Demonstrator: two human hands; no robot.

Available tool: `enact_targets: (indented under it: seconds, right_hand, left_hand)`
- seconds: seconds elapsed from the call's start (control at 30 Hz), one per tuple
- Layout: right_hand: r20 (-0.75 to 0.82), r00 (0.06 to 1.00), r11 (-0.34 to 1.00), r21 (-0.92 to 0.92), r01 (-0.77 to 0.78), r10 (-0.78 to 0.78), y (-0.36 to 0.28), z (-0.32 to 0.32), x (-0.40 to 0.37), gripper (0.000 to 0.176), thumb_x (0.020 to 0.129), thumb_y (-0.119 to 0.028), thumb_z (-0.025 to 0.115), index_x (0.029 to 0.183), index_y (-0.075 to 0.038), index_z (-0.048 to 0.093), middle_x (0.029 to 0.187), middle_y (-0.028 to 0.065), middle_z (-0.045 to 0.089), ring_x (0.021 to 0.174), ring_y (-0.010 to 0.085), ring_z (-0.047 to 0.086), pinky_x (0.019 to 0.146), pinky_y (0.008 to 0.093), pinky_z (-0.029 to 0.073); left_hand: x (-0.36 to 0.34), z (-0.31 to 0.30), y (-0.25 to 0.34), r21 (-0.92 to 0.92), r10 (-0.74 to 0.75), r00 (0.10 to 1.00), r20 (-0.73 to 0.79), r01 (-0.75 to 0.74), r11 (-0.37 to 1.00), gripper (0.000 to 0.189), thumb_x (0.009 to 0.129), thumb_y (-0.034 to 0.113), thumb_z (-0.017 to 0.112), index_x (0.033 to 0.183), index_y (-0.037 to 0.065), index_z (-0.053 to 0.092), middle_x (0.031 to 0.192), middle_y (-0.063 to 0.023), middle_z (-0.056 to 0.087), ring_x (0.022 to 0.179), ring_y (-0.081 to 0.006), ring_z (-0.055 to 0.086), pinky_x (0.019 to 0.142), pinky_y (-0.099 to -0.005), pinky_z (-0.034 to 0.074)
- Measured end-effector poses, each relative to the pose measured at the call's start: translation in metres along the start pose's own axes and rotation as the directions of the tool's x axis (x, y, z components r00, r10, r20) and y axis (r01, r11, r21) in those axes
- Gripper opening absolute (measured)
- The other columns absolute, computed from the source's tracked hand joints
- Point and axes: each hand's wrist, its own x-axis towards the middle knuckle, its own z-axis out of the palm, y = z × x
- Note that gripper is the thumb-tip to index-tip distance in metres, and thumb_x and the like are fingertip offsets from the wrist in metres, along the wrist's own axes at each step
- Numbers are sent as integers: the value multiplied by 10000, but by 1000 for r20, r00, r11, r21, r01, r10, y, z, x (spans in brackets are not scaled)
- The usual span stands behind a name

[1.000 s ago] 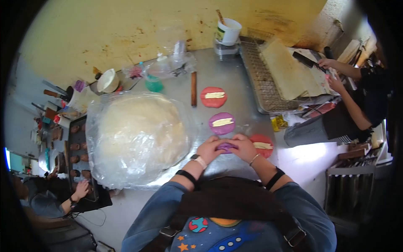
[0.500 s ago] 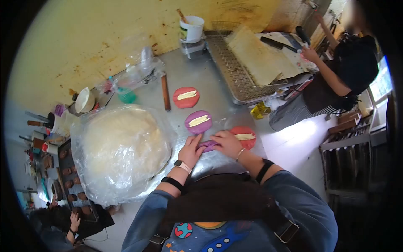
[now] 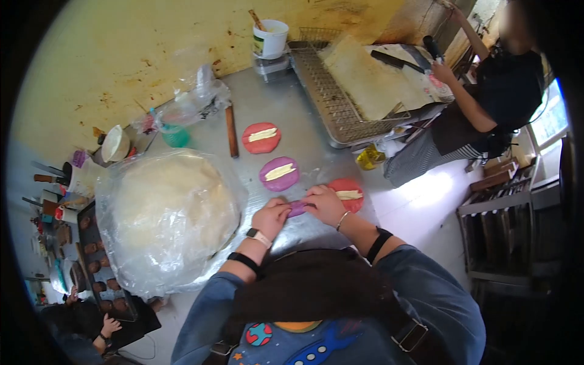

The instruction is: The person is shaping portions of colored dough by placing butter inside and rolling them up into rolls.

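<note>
Between my two hands lies a rolled piece of purple dough (image 3: 296, 209) on the metal table (image 3: 243, 91). The fingers of my left hand (image 3: 272, 216) pinch its left end. My right hand (image 3: 324, 205) is closed over the other end, its thumb and fingertips on the dough. Just beyond sits a flat purple dough round (image 3: 286, 183) with a pale yellow strip of filling. Farther back is a pinkish-red dough round (image 3: 261, 148) with a similar strip. A second red round (image 3: 356, 205) is partly hidden behind my right hand.
A big dough mass under clear plastic (image 3: 173, 213) fills the table's left. A wooden rolling pin (image 3: 232, 132) lies behind it. Back right stands a wire rack tray (image 3: 340, 115) holding paper and a knife (image 3: 389, 59). Another person (image 3: 508, 85) stands right; another's hand (image 3: 111, 326) shows lower left.
The whole view has shifted slightly. My fingers have drawn in closer on the purple roll, the left ones now pinching its end. The person at right has raised an arm higher.
</note>
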Motion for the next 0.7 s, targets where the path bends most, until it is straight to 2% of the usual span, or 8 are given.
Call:
enact_targets:
  seconds: [0.07,0.13,0.23,0.33,0.43,0.53,0.63,0.7]
  right_hand:
    - [-8,1000,1000,-17,-16,16,6,-7,-6,169,764,-275,733,897,-174,756,1042,-2,605,1070,213,529,908,403,390]
    - [28,999,996,-85,-41,43,-1,-16,-4,176,757,-277,739,902,-179,758,1092,-5,602,1111,211,510,941,431,367]
    - [11,1000,993,-121,5,-4,3,-4,-5,169,754,-268,742,899,-182,758,1134,-16,602,1160,209,485,985,476,322]
    - [49,999,991,-130,-8,14,6,-5,-6,176,742,-266,748,903,-196,760,1171,-19,594,1203,216,458,1001,490,303]
    - [-12,1000,995,-98,-26,25,4,-8,-13,162,729,-249,749,882,-197,758,1170,-19,594,1226,216,445,1002,488,306]
    - [-125,991,996,-77,-54,45,7,-5,-15,123,728,-233,739,845,-196,749,1153,-24,600,1224,214,451,997,490,313]
    - [-51,999,995,-101,-18,13,6,-4,-8,126,734,-239,735,850,-191,750,1166,-25,595,1221,216,453,1002,500,311]
    - [68,998,994,-108,-13,20,12,3,-2,144,735,-251,737,868,-196,754,1171,-22,594,1234,222,440,1007,511,306]
  left_hand:
    - [7,-13,19,-15,-74,997,21,74,997,287,825,276,726,1073,132,712,1082,-28,644,820,-234,676,701,-346,546]
    - [16,-9,25,-26,-18,1000,25,19,999,237,841,262,700,1048,147,719,1091,-17,640,837,-242,673,701,-348,543]
    - [21,11,18,108,-64,984,165,47,993,197,857,242,668,1031,167,719,1088,-4,639,859,-248,670,702,-348,538]
    - [20,8,27,143,-92,970,227,60,988,170,866,225,645,1011,179,721,1089,8,635,870,-249,666,706,-350,533]
    - [16,5,20,51,-44,978,202,34,998,178,860,234,656,1016,177,720,1062,-3,644,861,-249,666,712,-356,534]
    - [20,-10,35,41,-29,989,147,24,999,169,856,237,659,996,169,724,1019,-14,654,856,-254,666,717,-368,533]
    - [32,-4,39,32,13,992,129,-17,999,176,848,254,670,980,153,729,991,-27,659,851,-268,665,715,-377,533]
    - [41,13,31,157,-90,957,275,48,986,189,841,265,678,979,148,731,991,-33,658,876,-272,660,731,-377,531]
